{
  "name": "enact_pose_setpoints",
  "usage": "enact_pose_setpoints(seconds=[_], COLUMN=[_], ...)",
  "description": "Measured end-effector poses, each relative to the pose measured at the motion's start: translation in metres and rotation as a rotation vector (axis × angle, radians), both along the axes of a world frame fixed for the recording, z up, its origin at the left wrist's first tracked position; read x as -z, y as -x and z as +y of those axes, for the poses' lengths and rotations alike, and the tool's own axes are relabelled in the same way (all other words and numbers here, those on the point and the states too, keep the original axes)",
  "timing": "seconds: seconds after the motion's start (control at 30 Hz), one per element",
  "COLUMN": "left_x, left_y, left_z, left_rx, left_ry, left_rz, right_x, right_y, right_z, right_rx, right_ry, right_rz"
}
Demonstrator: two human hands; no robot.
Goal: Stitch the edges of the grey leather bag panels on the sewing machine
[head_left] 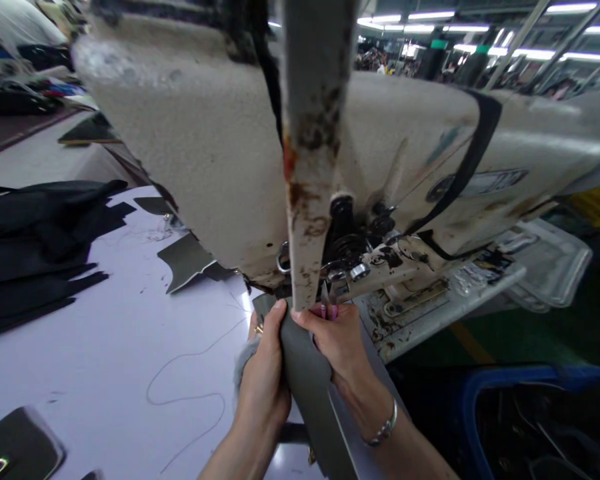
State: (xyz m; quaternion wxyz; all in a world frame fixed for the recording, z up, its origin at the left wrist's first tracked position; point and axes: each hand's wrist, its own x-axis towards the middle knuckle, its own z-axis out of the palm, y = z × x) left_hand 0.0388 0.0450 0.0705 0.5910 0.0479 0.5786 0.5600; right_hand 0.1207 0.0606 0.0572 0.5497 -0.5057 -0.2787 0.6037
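A long dark grey-green material piece [305,363] runs from the lower middle up to a sewing machine [190,133], its far end beneath the machine head. My left hand [267,363] grips its left edge, thumb on top. Along the right edge my right hand [343,340] pinches the same piece between thumb and fingers. Small thread snips [329,307] with pink handles are also tucked in the right hand, blades pointing up. The needle area is hidden behind a rusty, worn upright bar [307,220].
Black cut pieces [35,247] are stacked at the left. A grey-green scrap [185,260] and a loose thread [180,400] lie on the white table [130,347]. A piece with a metal fitting [20,443] sits lower left. To the right are a clear plastic tray [555,260] and a blue-rimmed bin [473,407].
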Motion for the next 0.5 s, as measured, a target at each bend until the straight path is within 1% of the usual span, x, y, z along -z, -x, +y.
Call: enact_pose_setpoints(seconds=[0.1,0.2,0.37,0.43,0.5], left_x=[-0.001,-0.002,0.0,0.001,0.0], left_y=[-0.004,-0.005,-0.005,-0.005,-0.004], left_z=[0.002,0.006,0.015,0.016,0.009], left_rx=[-0.041,-0.055,-0.071,-0.052,0.034], left_ry=[-0.048,-0.093,-0.104,-0.093,-0.027], left_rz=[-0.03,-0.039,-0.026,-0.018,-0.034], right_x=[-0.003,-0.003,-0.001,-0.001,-0.001], right_y=[-0.003,-0.005,-0.007,-0.009,-0.011], right_z=[0.002,0.002,0.0,-0.003,-0.007], right_rx=[-0.014,-0.031,-0.087,-0.106,-0.133], right_ry=[0.01,0.002,0.013,0.019,0.017], right_rz=[0.021,-0.009,-0.043,-0.052,-0.063])
